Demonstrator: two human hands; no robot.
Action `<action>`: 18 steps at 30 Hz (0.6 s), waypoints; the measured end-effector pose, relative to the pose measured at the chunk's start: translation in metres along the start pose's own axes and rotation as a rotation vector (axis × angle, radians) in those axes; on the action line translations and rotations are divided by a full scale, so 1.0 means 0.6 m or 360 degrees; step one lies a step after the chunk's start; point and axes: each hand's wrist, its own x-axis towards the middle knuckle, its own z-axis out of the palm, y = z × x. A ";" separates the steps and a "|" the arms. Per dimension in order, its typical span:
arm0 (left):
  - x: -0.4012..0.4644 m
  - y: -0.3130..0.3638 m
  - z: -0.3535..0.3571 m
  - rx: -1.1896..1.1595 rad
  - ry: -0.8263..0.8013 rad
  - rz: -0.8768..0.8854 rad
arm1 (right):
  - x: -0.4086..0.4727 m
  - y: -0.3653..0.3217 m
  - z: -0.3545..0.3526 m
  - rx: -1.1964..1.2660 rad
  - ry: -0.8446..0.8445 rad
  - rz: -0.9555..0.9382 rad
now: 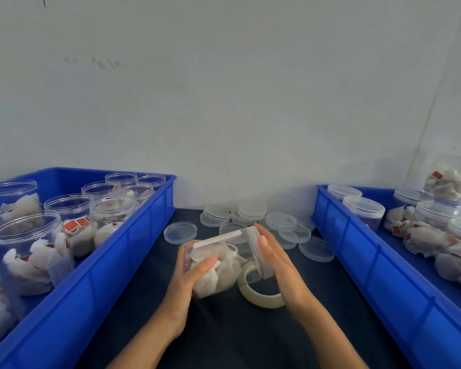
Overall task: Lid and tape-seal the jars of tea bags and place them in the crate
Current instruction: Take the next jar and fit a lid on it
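A clear jar of white tea bags [218, 267] lies on its side above the dark table, lid end to the right. My left hand [189, 275] grips its base end, fingers curled round the wall. My right hand [274, 265] presses flat against the clear lid [256, 251] on the jar's mouth, fingers straight. A roll of clear tape [261, 294] lies on the table just under the jar and my right hand. Loose lids [250, 219] are piled behind.
A blue crate [133, 262] on the left holds several open jars of tea bags. A blue crate [357, 249] on the right holds several lidded jars, one stacked on top at the far right. A single lid [180, 232] lies near the left crate. A white wall is behind.
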 end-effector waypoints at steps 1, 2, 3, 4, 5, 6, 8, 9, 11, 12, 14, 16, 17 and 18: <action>0.001 0.000 0.000 -0.0033 -0.0025 -0.0036 | 0.000 0.001 0.000 0.0051 -0.0036 -0.0054; 0.000 0.000 -0.001 -0.0056 -0.0050 -0.0075 | -0.001 0.001 0.002 0.0099 -0.0069 -0.0099; -0.001 0.000 0.000 -0.0061 -0.0067 -0.0106 | 0.001 0.004 0.006 0.0124 -0.0084 -0.0130; -0.001 -0.001 0.000 -0.0048 -0.0076 -0.0122 | 0.001 0.006 0.011 0.0135 -0.0075 -0.0143; -0.001 -0.001 0.000 -0.0022 -0.0076 -0.0123 | 0.002 0.008 0.016 0.0144 -0.0043 -0.0139; -0.002 -0.001 0.000 0.0017 -0.0071 -0.0109 | 0.004 0.010 0.021 0.0175 -0.0007 -0.0125; -0.003 0.001 -0.002 0.0140 -0.0070 -0.0052 | 0.006 0.010 0.024 0.0324 0.0041 -0.0015; -0.004 0.003 -0.002 0.0222 -0.0081 -0.0012 | 0.007 0.009 0.024 0.0415 0.0058 0.0087; -0.008 0.006 -0.002 0.0405 -0.0133 0.0109 | 0.010 0.013 0.021 0.0574 0.0060 0.0313; -0.011 0.007 -0.001 0.0497 -0.0169 0.0188 | 0.012 0.016 0.018 0.0616 0.0063 0.0404; -0.015 0.007 0.000 0.0635 -0.0225 0.0333 | 0.012 0.017 0.013 0.0604 0.0094 0.0483; -0.014 0.010 0.002 0.0662 -0.0259 0.0390 | 0.012 0.013 0.007 0.0492 0.0057 0.0385; -0.013 0.013 0.001 0.0614 -0.0257 0.0356 | 0.011 0.010 0.005 0.0430 0.0020 0.0281; -0.012 0.016 0.001 0.0510 -0.0238 0.0270 | 0.009 0.007 0.003 0.0374 -0.0010 0.0167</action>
